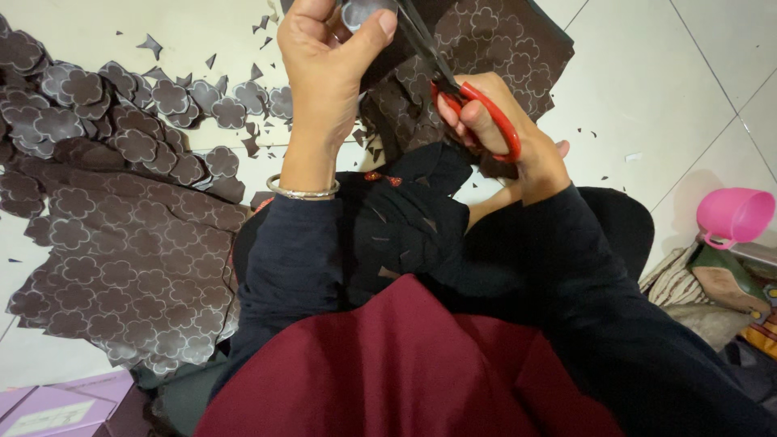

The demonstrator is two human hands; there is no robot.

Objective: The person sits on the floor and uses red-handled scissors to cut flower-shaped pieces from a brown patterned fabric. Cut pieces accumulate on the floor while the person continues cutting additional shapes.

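Head view: I am cutting brown flower sheet with red scissors.

My right hand (494, 129) is wrapped tight around the red scissors (453, 77), with my fingers through the red handle loops. The scissors lie long and slanted, handles near me on the right and dark blades pointing far and to the left. The blades sit on the brown sheet with flower shapes (486, 48), which lies at the far middle, over my lap. My left hand (324, 65) is pinched shut on the far edge of that sheet, thumb on top, right beside the blade tips. A silver bangle (303, 193) is on my left wrist. Cut-out flowers (170, 97) lie on the floor at the far left. A bigger flower sheet (121, 267) lies on the near left. A pink cup (735, 214) sits on the right.
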